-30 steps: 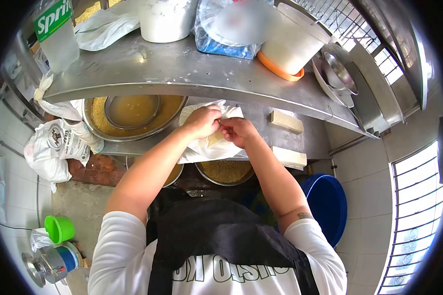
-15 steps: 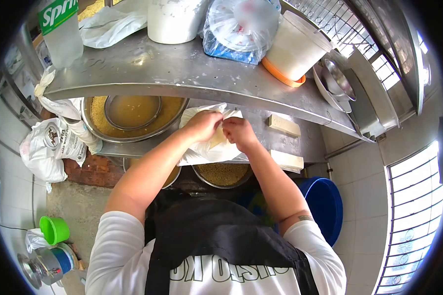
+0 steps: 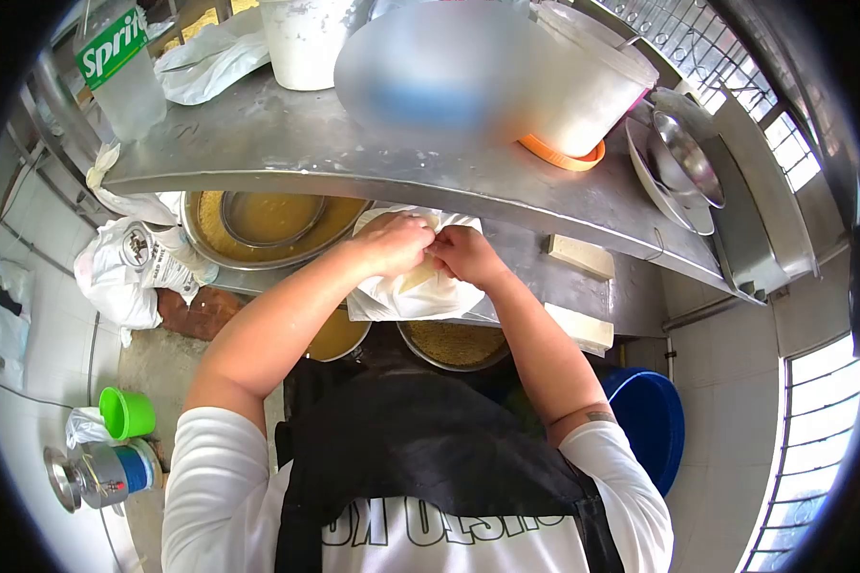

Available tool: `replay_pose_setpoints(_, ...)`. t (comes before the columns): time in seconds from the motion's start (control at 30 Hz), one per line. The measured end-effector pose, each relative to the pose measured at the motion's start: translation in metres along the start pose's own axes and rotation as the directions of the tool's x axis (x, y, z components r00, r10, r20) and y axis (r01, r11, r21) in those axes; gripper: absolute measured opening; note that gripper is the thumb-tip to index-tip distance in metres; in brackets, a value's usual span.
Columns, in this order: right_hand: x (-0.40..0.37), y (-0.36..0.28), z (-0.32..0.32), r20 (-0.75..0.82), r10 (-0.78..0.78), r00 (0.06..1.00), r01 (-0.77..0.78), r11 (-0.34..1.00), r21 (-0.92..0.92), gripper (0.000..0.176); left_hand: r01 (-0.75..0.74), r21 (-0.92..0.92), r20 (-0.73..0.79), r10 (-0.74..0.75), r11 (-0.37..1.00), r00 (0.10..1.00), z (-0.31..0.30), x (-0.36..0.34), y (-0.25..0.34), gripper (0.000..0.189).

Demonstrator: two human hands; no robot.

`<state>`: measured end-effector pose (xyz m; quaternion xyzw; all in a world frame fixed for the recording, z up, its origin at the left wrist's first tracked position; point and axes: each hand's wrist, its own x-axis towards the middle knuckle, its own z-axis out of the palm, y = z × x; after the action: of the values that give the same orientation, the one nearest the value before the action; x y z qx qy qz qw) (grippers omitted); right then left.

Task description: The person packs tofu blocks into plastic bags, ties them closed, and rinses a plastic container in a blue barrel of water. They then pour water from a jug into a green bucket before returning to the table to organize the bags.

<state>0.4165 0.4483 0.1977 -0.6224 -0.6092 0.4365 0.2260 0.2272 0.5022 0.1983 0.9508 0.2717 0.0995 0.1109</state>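
Note:
A white cloth (image 3: 420, 302) lies bunched on the lower metal counter, with something pale yellowish showing in its folds. My left hand (image 3: 397, 243) is closed at the upper middle of the cloth, its fingers pinching the fabric. Close beside it on the right, my right hand (image 3: 462, 256) is also closed on the cloth, with its knuckles up. The fingertips of both hands nearly meet, and the exact folds between them are hidden. To the right are two pale rectangular blocks, one farther back (image 3: 581, 257) and one at the counter's front edge (image 3: 580, 328).
A large basin (image 3: 197, 246) of yellowish liquid holding a smaller bowl stands left of the cloth. The metal shelf (image 3: 354, 153) overhangs the counter, carrying buckets and a bottle. Under the counter are a pan of grains (image 3: 454, 346) and a blue barrel (image 3: 652, 420).
The camera view has shifted, so the surroundings appear displaced, mostly to the right and down. Both hands remain close together at the cloth, with a small change in finger position.

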Motion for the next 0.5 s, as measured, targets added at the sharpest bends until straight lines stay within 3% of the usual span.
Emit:
replay_pose_setpoints(0.03, 0.003, 0.006, 0.000, 0.012, -0.003, 1.000, 0.003, 1.000, 0.003, 0.018, 0.054, 0.008, 0.077, -0.054, 0.999, 0.996, -0.002, 0.001, 0.001, 0.019)
replay_pose_setpoints(0.1, 0.012, 0.021, 0.000, -0.077, -0.240, 0.968, 0.208, 0.934, -0.290, 0.020, 0.096, 0.022, 0.080, -0.098, 0.995, 0.992, -0.004, 0.001, -0.004, 0.021)
replay_pose_setpoints(0.13, 0.015, 0.025, 0.000, -0.066, -0.246, 0.967, 0.217, 0.933, -0.288, 0.020, 0.126, 0.036, 0.083, -0.129, 0.991, 0.988, -0.005, -0.001, -0.008, 0.022)
replay_pose_setpoints(0.2, 0.019, 0.034, -0.002, -0.094, -0.385, 0.918, 0.296, 0.825, -0.482, 0.021, 0.228, -0.028, 0.055, -0.226, 0.973, 0.973, -0.009, -0.010, -0.018, 0.022)
replay_pose_setpoints(0.23, 0.019, 0.034, -0.003, -0.085, -0.392, 0.916, 0.307, 0.822, -0.479, 0.021, 0.313, -0.096, 0.028, -0.312, 0.945, 0.950, -0.011, -0.016, -0.025, 0.021)
replay_pose_setpoints(0.3, 0.016, 0.036, -0.004, -0.087, -0.383, 0.919, 0.330, 0.873, -0.359, 0.021, 0.246, -0.153, -0.063, -0.258, 0.957, 0.964, -0.005, -0.020, -0.034, 0.023)
replay_pose_setpoints(0.37, 0.016, 0.033, -0.002, -0.049, -0.361, 0.931, 0.317, 0.871, -0.376, 0.021, 0.162, -0.167, -0.159, -0.188, 0.973, 0.969, -0.006, -0.022, -0.015, 0.025)
replay_pose_setpoints(0.4, 0.016, 0.030, 0.000, -0.020, -0.332, 0.943, 0.298, 0.869, -0.395, 0.021, 0.194, -0.144, -0.086, -0.208, 0.970, 0.974, -0.010, -0.020, 0.001, 0.025)
replay_pose_setpoints(0.43, 0.015, 0.026, -0.001, -0.007, -0.342, 0.940, 0.312, 0.865, -0.393, 0.021, 0.229, -0.089, 0.110, -0.219, 0.969, 0.970, -0.010, -0.010, 0.004, 0.024)
replay_pose_setpoints(0.5, 0.009, 0.020, 0.000, 0.014, -0.331, 0.943, 0.300, 0.834, -0.463, 0.022, 0.241, -0.026, 0.115, -0.237, 0.970, 0.965, -0.007, -0.005, 0.014, 0.022)
